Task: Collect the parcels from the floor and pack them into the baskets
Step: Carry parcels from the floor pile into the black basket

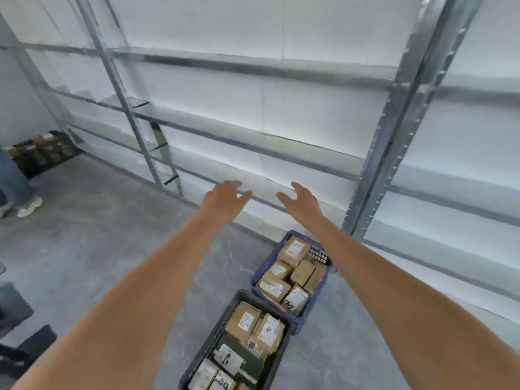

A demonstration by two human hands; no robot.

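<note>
Both hands are up and empty here. The left hand (225,194) and right hand (302,201) are stretched out ahead with fingers loosely spread, holding nothing, hovering in front of the bare galvanised metal shelving rack (394,130).

The stuff that matters sits below and back toward the body from both hands. The blue plastic basket (319,291) lies on the grey concrete floor almost straight under the right forearm, and the black plastic basket (208,350) is just behind it, closer to the person, the two touching end to end. Their long axes run roughly along the line of the arms, slanting slightly right as they go away. Both look well filled with brown cardboard parcels (244,319) with white labels.

No loose parcel shows on the floor within reach, so my guess is the packing is about done. The right hand is the nearer one to the blue basket; the black one sits between the two arms.

Someone's jeans and pale trainers (28,206) are off to the far left.
</note>
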